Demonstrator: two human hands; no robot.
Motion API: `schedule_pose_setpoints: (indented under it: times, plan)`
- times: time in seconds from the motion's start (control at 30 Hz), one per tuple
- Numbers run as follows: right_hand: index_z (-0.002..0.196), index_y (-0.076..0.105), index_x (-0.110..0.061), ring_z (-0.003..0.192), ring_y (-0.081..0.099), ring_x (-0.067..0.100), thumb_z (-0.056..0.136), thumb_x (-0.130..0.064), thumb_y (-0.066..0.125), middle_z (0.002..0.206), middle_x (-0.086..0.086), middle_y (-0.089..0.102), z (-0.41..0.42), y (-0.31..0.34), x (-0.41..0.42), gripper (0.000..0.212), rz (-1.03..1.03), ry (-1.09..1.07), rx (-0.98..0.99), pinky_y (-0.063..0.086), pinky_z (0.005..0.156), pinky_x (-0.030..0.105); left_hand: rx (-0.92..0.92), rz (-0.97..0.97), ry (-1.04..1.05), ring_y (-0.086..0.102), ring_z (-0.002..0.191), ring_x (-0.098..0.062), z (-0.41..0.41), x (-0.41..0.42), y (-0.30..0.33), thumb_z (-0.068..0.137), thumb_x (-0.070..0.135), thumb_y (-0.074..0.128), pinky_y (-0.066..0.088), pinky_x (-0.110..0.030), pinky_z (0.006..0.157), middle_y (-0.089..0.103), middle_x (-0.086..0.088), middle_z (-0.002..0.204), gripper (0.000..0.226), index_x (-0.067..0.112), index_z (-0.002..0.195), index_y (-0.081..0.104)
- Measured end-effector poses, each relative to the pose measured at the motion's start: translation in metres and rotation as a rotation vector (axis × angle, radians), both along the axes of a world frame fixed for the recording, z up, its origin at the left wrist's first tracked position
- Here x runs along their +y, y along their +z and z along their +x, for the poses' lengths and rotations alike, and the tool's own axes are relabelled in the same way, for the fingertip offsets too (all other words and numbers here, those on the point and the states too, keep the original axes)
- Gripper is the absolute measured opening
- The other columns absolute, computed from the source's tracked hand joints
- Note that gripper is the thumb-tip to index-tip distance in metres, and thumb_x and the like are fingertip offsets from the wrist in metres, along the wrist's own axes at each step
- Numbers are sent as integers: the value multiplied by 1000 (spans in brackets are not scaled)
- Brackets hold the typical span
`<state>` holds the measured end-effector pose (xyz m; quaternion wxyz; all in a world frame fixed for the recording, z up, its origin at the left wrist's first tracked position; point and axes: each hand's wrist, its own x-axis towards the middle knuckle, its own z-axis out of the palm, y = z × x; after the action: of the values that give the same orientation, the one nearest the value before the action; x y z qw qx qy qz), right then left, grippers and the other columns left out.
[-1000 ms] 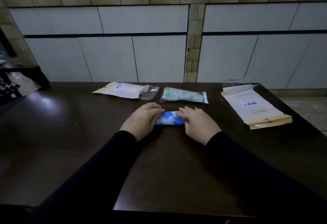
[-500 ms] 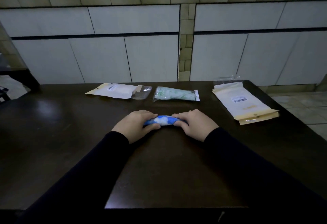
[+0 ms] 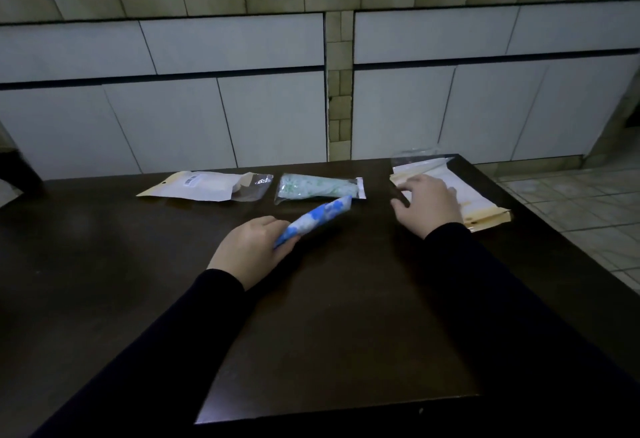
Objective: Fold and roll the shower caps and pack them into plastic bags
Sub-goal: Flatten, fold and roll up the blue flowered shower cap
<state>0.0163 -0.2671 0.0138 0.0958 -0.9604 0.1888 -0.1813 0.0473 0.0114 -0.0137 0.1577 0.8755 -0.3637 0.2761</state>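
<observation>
Head view: the left hand (image 3: 250, 250) grips the near end of a rolled blue-and-white shower cap (image 3: 313, 218), fingers curled round it. Its long axis runs from 7 toward 1 o'clock, the far tip pointing at a clear bag holding a green rolled cap (image 3: 318, 187). At 2 o'clock, the right hand (image 3: 428, 205) rests with fingers spread loosely on a stack of white and tan flat bags (image 3: 485, 210) on the dark wooden table (image 3: 329, 316).

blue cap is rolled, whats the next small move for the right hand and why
Probably pinch one empty bag off the stack of cream and clear plastic bags and draw it toward the centre. The left hand already grips the rolled blue and white shower cap, unbagged, while the right hand rests with fingers spread on that stack. The green shower cap in a clear bag is already packed.
</observation>
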Motion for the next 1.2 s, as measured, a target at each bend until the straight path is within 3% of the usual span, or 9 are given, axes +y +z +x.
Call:
schedule_pose_setpoints:
  times: [0.1, 0.27, 0.43, 0.6, 0.73, 0.87, 0.97, 1.07, 1.2]
  plan:
    - [130, 55, -18, 123, 46, 26, 91, -48, 56, 141, 5, 46, 0, -5, -10, 49, -106, -150, 213, 37, 104, 45, 8, -14, -3, 55, 53, -20, 2, -9, -1, 81, 25, 73, 40, -26, 47, 55, -1, 64, 12, 13, 81, 71]
    - [104, 64, -12, 88, 60, 20, 94, -36, 54, 92, 4, 62, -4, -5, -3, 28, -9, -162, 203, 49, 85, 33, 38, -23, 29, 55, 56, -19, 9, -16, -3, 80, 24, 75, 41, -26, 50, 56, 0, 67, 11, 14, 84, 72]
    - [107, 63, -10, 93, 64, 21, 98, -22, 49, 102, 8, 66, -13, 2, 6, 21, -94, -133, 200, 50, 83, 29, 68, -56, 38, 47, 59, -7, 10, -13, -4, 79, 22, 76, 31, -16, 54, 60, 2, 72, 17, 13, 93, 74]
    - [117, 58, -8, 102, 63, 23, 99, -18, 47, 112, 10, 63, -20, 19, 13, 23, -133, -129, 291, 49, 88, 33, 180, -172, 47, 57, 74, -8, 3, -4, 1, 82, 24, 72, 43, -20, 68, 67, 0, 87, 28, 15, 109, 71]
    - [112, 63, -11, 94, 66, 20, 102, -21, 42, 104, 7, 66, -43, 27, 33, 25, -226, -8, 23, 51, 84, 29, 266, -376, 26, 60, 87, -6, -5, 7, 10, 84, 21, 70, 46, -20, 80, 66, 4, 100, 32, 18, 116, 67]
    - [110, 64, -13, 88, 67, 21, 102, -23, 38, 102, 5, 67, -61, 30, 66, 28, -335, 339, -147, 52, 75, 30, 253, -553, 97, 58, 79, 1, -5, 13, 14, 86, 19, 69, 41, -7, 72, 63, 7, 92, 28, 13, 113, 68]
    - [108, 64, -17, 94, 64, 20, 102, -30, 39, 104, 2, 66, -55, 22, 74, 29, -275, 561, 64, 51, 84, 32, 208, -612, 129, 56, 75, 2, -4, 22, 16, 85, 19, 70, 36, 1, 69, 66, 1, 89, 25, 9, 108, 70]
    - [107, 68, -22, 101, 60, 15, 97, -34, 48, 110, -3, 65, -50, 14, 68, 25, -165, 620, 337, 49, 91, 30, 247, -617, 134, 57, 75, 1, -4, 33, 15, 85, 20, 70, 36, 1, 68, 66, 2, 90, 25, 10, 108, 70]
    - [103, 72, -25, 95, 60, 7, 88, -39, 60, 105, -11, 65, -46, 20, 59, 23, 20, 589, 378, 52, 85, 27, 314, -572, 90, 58, 80, 3, -5, 42, 13, 85, 21, 69, 41, -4, 69, 65, 7, 94, 27, 15, 112, 69]
